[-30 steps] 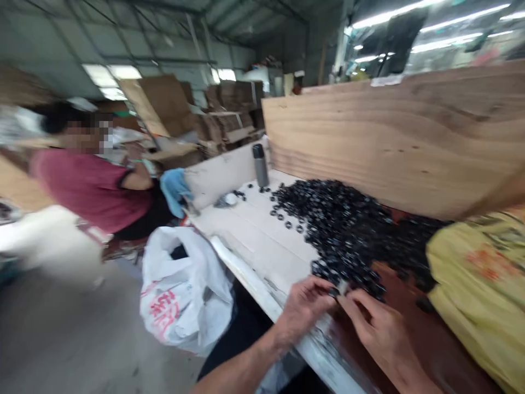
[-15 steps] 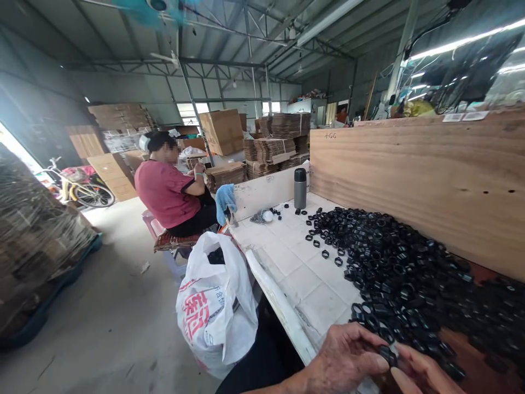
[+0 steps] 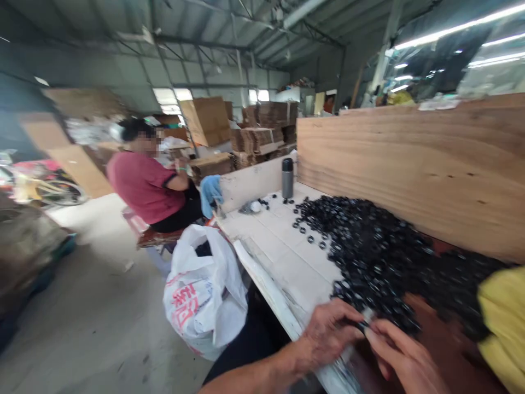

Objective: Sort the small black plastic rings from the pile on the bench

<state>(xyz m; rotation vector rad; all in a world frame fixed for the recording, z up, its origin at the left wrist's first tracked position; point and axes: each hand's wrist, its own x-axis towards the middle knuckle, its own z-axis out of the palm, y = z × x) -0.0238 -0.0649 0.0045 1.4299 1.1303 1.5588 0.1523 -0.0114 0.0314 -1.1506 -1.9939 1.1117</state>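
Note:
Close together at the table's near edge, both my hands work on a small black plastic ring (image 3: 362,325). My left hand (image 3: 331,335) pinches it between thumb and fingers. My right hand (image 3: 404,353) is closed beside it, fingertips meeting the left hand's. A small whitish piece (image 3: 368,314) shows at the right fingertips; blur and the fingers hide its shape. Just beyond my hands spreads a big heap of black rings (image 3: 369,246), with several loose ones along its left side.
The white tabletop (image 3: 274,241) has a wooden board (image 3: 410,169) along its back. A grey bottle (image 3: 287,180) stands in the far corner. A white plastic bag (image 3: 205,295) is at left, yellow cloth (image 3: 504,323) at right. A person in red (image 3: 145,183) sits beyond.
The view has swung left, then slightly back right, so everything shifts in the picture. My hands stay together on the black ring, their grip much the same.

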